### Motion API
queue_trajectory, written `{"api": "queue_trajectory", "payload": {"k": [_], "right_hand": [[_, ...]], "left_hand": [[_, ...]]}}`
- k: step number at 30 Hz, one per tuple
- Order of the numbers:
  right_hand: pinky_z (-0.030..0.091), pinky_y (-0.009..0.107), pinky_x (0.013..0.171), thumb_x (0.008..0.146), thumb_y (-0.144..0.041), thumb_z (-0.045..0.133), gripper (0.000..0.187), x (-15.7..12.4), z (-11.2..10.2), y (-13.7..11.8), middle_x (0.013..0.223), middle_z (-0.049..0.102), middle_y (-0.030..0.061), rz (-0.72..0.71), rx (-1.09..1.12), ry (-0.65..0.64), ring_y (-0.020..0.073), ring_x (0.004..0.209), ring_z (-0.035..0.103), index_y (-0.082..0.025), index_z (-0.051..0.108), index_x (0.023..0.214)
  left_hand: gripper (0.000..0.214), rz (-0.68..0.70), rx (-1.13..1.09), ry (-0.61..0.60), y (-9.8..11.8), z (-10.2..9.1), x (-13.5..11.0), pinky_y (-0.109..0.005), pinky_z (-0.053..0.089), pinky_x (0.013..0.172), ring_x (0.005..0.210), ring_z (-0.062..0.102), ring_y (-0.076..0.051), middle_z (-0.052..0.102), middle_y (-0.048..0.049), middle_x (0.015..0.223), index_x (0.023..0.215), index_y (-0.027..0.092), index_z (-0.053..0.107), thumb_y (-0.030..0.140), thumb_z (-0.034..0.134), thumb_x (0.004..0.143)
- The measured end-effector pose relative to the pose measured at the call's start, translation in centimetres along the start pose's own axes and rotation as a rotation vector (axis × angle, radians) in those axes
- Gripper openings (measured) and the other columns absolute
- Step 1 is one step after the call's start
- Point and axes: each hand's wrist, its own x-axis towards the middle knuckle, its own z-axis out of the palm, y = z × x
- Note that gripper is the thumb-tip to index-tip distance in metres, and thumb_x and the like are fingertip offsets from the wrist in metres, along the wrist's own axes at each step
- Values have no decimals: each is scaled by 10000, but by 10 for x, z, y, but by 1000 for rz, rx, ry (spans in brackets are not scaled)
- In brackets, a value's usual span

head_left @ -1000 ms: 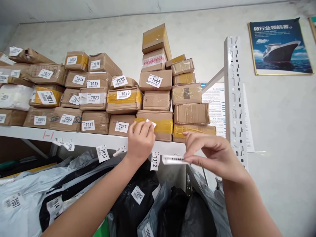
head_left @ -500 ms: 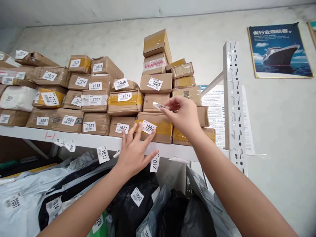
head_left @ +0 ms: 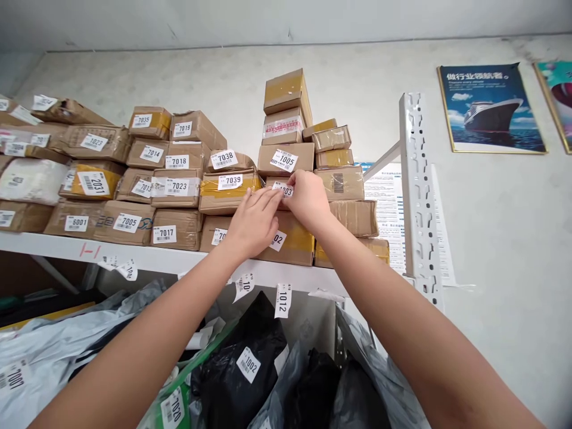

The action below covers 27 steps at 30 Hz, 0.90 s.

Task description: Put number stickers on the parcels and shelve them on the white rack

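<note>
Above the shelf's front edge (head_left: 308, 278), my right hand (head_left: 308, 199) pinches the label (head_left: 285, 189), apparently sticking it to a box (head_left: 270, 180), left hand (head_left: 251, 225) open alongside; firm pressing seems needed.

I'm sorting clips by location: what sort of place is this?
Probably a parcel storage or pickup room: cardboard boxes, many bearing number labels, are stacked on a metal shelf, and plastic bags, some labelled too, lie below it.

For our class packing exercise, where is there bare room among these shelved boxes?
Bare room shows above box 7038, between box 7019 and the tallest stack. Lower down is crowded: left hand and right hand meet by a white label.
</note>
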Motion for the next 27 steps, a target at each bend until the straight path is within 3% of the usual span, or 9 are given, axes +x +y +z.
{"api": "queue_trajectory", "payload": {"k": [4,8,11,14,16,20,27], "right_hand": [[497,329,798,795,-176,719,241,-3,-11,-6,1085,693,141,-13,-54,-57,257,973,639,-112,651,1017],[486,319,765,896,-172,595,110,-4,-14,-10,1020,700,143,-36,-106,-52,250,932,651,-112,655,966],[456,311,677,897,-80,513,198,-5,-7,-10,1005,685,141,-17,-191,-6,238,841,651,-126,621,1056],[418,308,625,921,-60,438,295,-6,-2,-6,1132,645,158,-18,-286,84,210,766,627,-154,575,1165],[401,309,630,945,-76,408,279,-7,-3,1,1205,618,158,-140,-349,89,208,808,613,-160,610,1117],[388,341,707,956,-111,456,243,-10,-7,21,1089,666,139,-487,-441,-68,257,983,557,-143,698,965],[351,432,877,993,-125,442,305,-24,-10,45,1103,699,117,-595,-433,4,300,1108,483,-181,741,1012]], "left_hand": [[399,4,46,61,-2,11,9,-571,269,1236,1290,526,-313,614,-169,1302,1278,83,608,213,421,950],[404,78,79,74,-8,16,7,-538,334,1207,1221,563,-317,603,-195,1280,1257,51,606,243,410,961],[415,148,117,89,-10,17,8,-555,318,1206,1225,560,-323,588,-185,1321,1284,75,598,291,423,976],[424,171,130,75,-9,17,9,-585,297,1206,1228,560,-334,585,-176,1328,1302,118,609,349,450,984],[435,150,112,59,-7,18,6,-597,287,1210,1266,541,-341,569,-189,1344,1302,130,623,380,459,986],[484,110,104,43,-7,20,-2,-608,293,1204,1322,510,-347,532,-214,1395,1375,142,600,398,427,1002],[476,84,126,68,-4,17,-11,-672,186,1219,1269,532,-334,583,-159,1326,1377,207,610,436,429,1002]]}}
